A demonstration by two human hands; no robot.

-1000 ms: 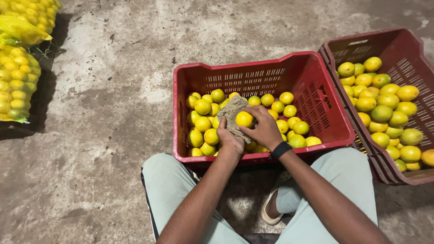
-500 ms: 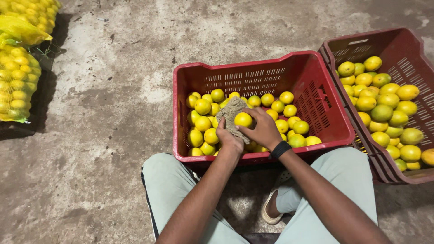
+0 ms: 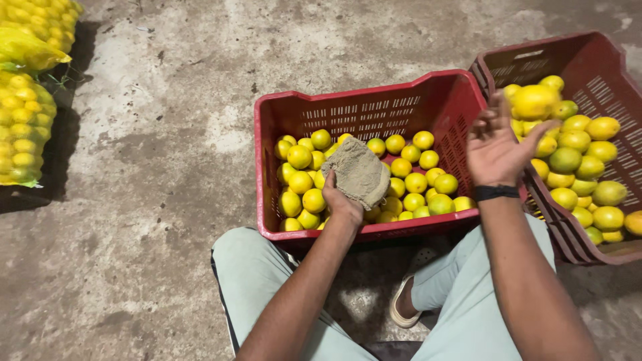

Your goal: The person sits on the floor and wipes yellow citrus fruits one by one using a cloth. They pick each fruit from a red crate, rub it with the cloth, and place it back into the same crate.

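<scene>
Right hand (image 3: 498, 144) swung right, open; left hand (image 3: 342, 200) grips coarse cloth (image 3: 359, 172)

Cloth over the near crate, open hand over the far one

I see my left hand (image 3: 342, 204) gripping a grey-brown cloth (image 3: 360, 172) above the yellow-green citrus fruit (image 3: 414, 182) in the red crate (image 3: 374, 107). My right hand (image 3: 496, 148), a black band at the wrist, is spread open with nothing in it, at the rim of the darker red crate (image 3: 588, 60) of bigger fruit. Yellow mesh sacks (image 3: 23, 127) lie far left on the concrete floor (image 3: 154, 167).
</scene>
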